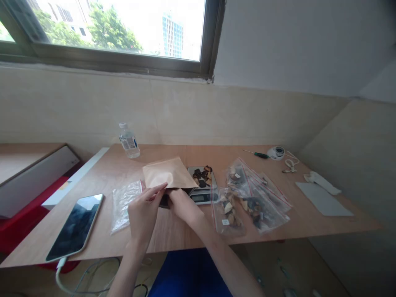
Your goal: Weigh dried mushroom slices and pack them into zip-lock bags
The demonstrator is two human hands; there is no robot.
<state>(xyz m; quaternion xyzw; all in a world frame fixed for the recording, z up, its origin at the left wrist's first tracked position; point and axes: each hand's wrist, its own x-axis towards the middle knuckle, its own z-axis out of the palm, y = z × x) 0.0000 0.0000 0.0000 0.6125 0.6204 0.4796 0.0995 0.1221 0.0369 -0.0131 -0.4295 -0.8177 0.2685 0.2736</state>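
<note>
Table (173, 233) under all fingers | paper bag (170, 171) at fingertips, mouth nearward | scale (200, 198) just right of fingers, bearing dried pieces | left hand (144, 208) pinches bag's edge, presumably steadying it | right hand (184, 205) at mouth (fingertips hidden; grip indeterminable)

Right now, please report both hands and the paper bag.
Left hand pinching paper bag at edge. Right hand at its opening, fingertips hidden. Scale near, dark pieces on it.
</note>
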